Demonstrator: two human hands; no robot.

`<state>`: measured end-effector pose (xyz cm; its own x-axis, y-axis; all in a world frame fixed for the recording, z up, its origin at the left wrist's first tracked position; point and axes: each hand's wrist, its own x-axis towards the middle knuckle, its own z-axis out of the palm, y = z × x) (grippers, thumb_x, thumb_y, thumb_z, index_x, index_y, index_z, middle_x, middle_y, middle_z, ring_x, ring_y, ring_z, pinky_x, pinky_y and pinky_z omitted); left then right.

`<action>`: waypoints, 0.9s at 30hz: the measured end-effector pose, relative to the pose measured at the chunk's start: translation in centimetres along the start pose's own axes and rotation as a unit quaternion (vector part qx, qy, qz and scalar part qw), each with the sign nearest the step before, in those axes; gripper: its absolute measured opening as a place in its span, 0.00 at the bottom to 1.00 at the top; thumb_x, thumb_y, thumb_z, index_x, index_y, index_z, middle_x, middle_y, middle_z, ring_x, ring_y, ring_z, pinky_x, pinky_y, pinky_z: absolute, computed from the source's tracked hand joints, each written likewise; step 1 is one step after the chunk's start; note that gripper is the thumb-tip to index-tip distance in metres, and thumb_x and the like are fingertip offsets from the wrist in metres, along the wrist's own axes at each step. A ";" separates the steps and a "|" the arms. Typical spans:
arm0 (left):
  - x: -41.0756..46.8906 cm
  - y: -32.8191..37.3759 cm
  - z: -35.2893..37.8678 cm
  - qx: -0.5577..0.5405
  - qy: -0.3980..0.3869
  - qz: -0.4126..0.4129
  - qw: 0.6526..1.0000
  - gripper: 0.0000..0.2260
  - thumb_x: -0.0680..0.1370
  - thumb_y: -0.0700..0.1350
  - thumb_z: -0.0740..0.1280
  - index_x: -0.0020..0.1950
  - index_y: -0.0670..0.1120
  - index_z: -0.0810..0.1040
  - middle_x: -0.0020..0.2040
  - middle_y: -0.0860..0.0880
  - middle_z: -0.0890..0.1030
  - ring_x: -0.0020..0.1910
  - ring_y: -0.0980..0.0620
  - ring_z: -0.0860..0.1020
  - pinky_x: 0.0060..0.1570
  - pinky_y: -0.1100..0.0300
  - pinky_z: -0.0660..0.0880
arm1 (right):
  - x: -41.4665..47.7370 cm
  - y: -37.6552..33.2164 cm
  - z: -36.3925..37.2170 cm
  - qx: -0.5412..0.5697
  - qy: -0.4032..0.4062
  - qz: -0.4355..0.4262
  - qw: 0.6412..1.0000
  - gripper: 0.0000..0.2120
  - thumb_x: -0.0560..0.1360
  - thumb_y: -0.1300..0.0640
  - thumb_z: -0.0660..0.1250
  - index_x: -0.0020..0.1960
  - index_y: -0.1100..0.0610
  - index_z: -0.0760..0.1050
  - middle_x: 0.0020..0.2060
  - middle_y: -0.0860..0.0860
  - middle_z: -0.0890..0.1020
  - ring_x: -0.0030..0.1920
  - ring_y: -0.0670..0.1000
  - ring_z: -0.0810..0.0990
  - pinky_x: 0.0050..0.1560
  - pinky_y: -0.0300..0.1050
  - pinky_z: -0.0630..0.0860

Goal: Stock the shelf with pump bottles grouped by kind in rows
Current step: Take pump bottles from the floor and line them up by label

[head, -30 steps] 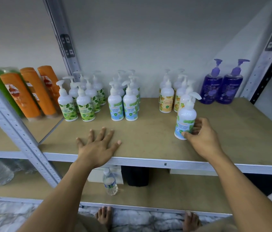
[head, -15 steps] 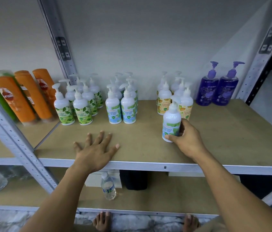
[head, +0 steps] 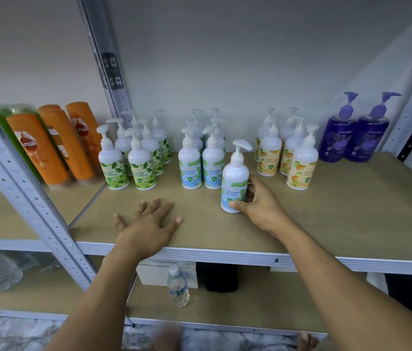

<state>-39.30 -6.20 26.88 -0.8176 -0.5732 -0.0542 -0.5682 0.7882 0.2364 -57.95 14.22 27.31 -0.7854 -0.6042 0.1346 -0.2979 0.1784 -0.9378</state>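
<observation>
Right hand [head: 260, 206] grips white plastic cool-mint pump bottle [head: 234, 178], upright on wooden shelf board [head: 339, 211]. Left hand [head: 146, 224] flat, fingers spread. Placing step: next, nudge forward-left of hand, beside matching blue-labelled row [head: 189, 168].

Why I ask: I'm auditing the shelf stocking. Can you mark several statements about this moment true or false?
1. The right hand grips a cool mint hand wash bottle. True.
2. The left hand holds a bottle. False: it rests flat on the shelf board, holding nothing.
3. Two purple pump bottles stand at the shelf's right end. True.
4. The gripped bottle lies on its side. False: it is upright, in front of the cool mint rows.
</observation>
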 end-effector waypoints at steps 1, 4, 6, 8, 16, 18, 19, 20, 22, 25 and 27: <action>0.0 0.0 0.0 -0.001 0.001 0.000 1.000 0.30 0.78 0.72 0.49 0.79 0.65 0.57 0.82 0.60 0.50 0.81 0.54 0.46 0.72 0.28 0.41 | 0.4 0.0 0.2 0.000 -0.004 -0.001 1.000 0.26 0.71 0.65 0.77 0.63 0.52 0.71 0.57 0.45 0.82 0.56 0.42 0.82 0.61 0.43 0.78; 0.1 -0.1 0.0 -0.002 0.001 0.002 1.000 0.30 0.78 0.72 0.49 0.79 0.64 0.57 0.81 0.60 0.50 0.81 0.54 0.46 0.72 0.29 0.41 | 1.4 0.2 0.9 -0.014 -0.008 -0.006 1.000 0.25 0.70 0.63 0.78 0.64 0.53 0.74 0.56 0.46 0.83 0.55 0.44 0.83 0.61 0.48 0.79; 0.2 -0.3 -0.1 -0.003 0.001 0.004 1.000 0.30 0.78 0.72 0.49 0.79 0.64 0.57 0.81 0.60 0.50 0.81 0.54 0.46 0.72 0.29 0.41 | 2.0 0.2 1.4 -0.016 -0.002 -0.006 1.000 0.26 0.70 0.63 0.78 0.64 0.52 0.74 0.56 0.47 0.83 0.55 0.46 0.83 0.61 0.49 0.80; 0.4 -0.5 -0.2 -0.002 0.001 0.005 1.000 0.31 0.78 0.72 0.49 0.79 0.64 0.57 0.81 0.60 0.50 0.81 0.55 0.46 0.72 0.30 0.42 | 2.3 0.1 2.0 -0.008 0.004 -0.010 1.000 0.28 0.70 0.64 0.78 0.66 0.53 0.74 0.57 0.48 0.83 0.55 0.46 0.83 0.61 0.48 0.79; 1.1 -1.0 -0.3 -0.001 0.008 0.005 1.000 0.31 0.77 0.73 0.49 0.79 0.64 0.57 0.81 0.60 0.51 0.81 0.55 0.47 0.73 0.31 0.43 | 2.6 0.0 3.1 0.004 0.037 -0.026 0.999 0.32 0.71 0.65 0.77 0.71 0.53 0.70 0.60 0.50 0.81 0.56 0.44 0.81 0.58 0.39 0.78; 1.1 -1.1 -0.3 0.000 0.009 0.006 1.000 0.31 0.77 0.73 0.49 0.78 0.65 0.57 0.81 0.60 0.52 0.81 0.55 0.47 0.73 0.31 0.43 | 2.6 0.0 3.1 0.000 0.044 -0.027 0.999 0.32 0.70 0.64 0.78 0.69 0.51 0.71 0.56 0.47 0.81 0.54 0.44 0.81 0.58 0.41 0.79; 1.1 -1.1 -0.3 0.001 0.011 0.007 1.000 0.31 0.77 0.73 0.49 0.78 0.65 0.57 0.81 0.60 0.52 0.81 0.55 0.47 0.73 0.31 0.43 | 2.6 -0.1 3.1 0.001 0.043 -0.027 0.999 0.32 0.69 0.63 0.79 0.69 0.50 0.72 0.54 0.45 0.81 0.53 0.43 0.81 0.56 0.39 0.79; 1.1 -1.1 -0.3 0.000 0.012 0.007 1.000 0.31 0.77 0.73 0.49 0.78 0.65 0.57 0.81 0.60 0.52 0.81 0.55 0.48 0.73 0.31 0.43 | 2.5 -0.1 3.2 0.001 0.043 -0.029 0.999 0.32 0.68 0.62 0.80 0.68 0.50 0.72 0.53 0.43 0.81 0.52 0.41 0.81 0.55 0.38 0.79; 1.1 -1.1 -0.3 0.000 0.013 0.006 1.000 0.31 0.77 0.73 0.49 0.78 0.65 0.57 0.81 0.60 0.52 0.81 0.55 0.48 0.73 0.31 0.43 | 2.6 -0.1 3.3 -0.002 0.047 -0.033 0.998 0.32 0.68 0.63 0.80 0.68 0.51 0.73 0.51 0.42 0.81 0.51 0.40 0.81 0.55 0.37 0.79; 1.0 -1.1 -0.2 0.003 0.012 0.006 1.000 0.31 0.77 0.72 0.49 0.78 0.65 0.57 0.81 0.60 0.52 0.81 0.55 0.47 0.73 0.31 0.42 | 2.6 -0.2 3.5 -0.011 0.050 -0.038 0.998 0.31 0.68 0.64 0.80 0.68 0.55 0.74 0.49 0.41 0.81 0.50 0.38 0.81 0.54 0.34 0.77; 1.0 -1.1 -0.2 -0.002 0.015 0.005 1.000 0.30 0.77 0.73 0.49 0.78 0.65 0.58 0.81 0.60 0.52 0.81 0.55 0.48 0.73 0.31 0.42 | 2.7 -0.3 3.7 -0.015 0.048 -0.040 0.998 0.31 0.68 0.64 0.80 0.68 0.55 0.74 0.47 0.38 0.80 0.47 0.35 0.80 0.50 0.30 0.76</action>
<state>-39.53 -7.67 26.75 -0.8206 -0.5711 -0.0229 -0.5589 0.7935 0.2407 -57.95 9.65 26.76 -0.8058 -0.5413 0.2403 -0.3769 0.1557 -0.9131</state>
